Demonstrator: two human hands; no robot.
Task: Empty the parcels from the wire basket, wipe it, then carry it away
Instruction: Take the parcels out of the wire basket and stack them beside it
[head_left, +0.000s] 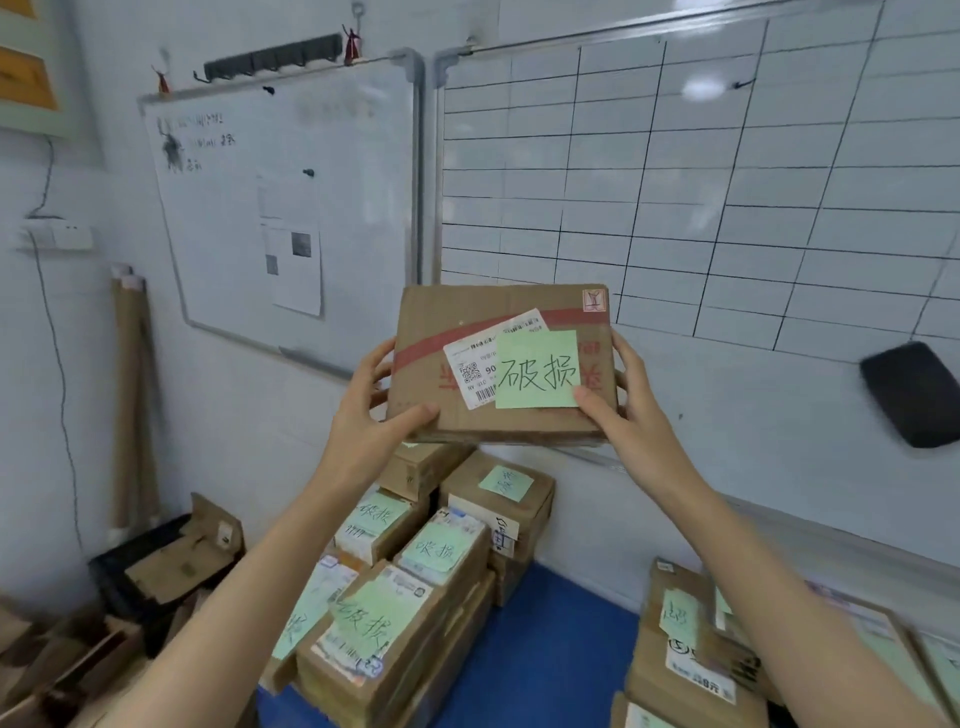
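The parcel, a flat brown cardboard box with a red tape band, is held in the air before the gridded whiteboard, above a stack of parcels. Its underside is hidden. A green note covers part of its white label, whose print is too small to read. The left grip pinches the box's left edge, thumb on top. The right grip pinches the right edge likewise. The stack's boxes look creased. Bare blue floor separates it from more parcels, cut off lower right.
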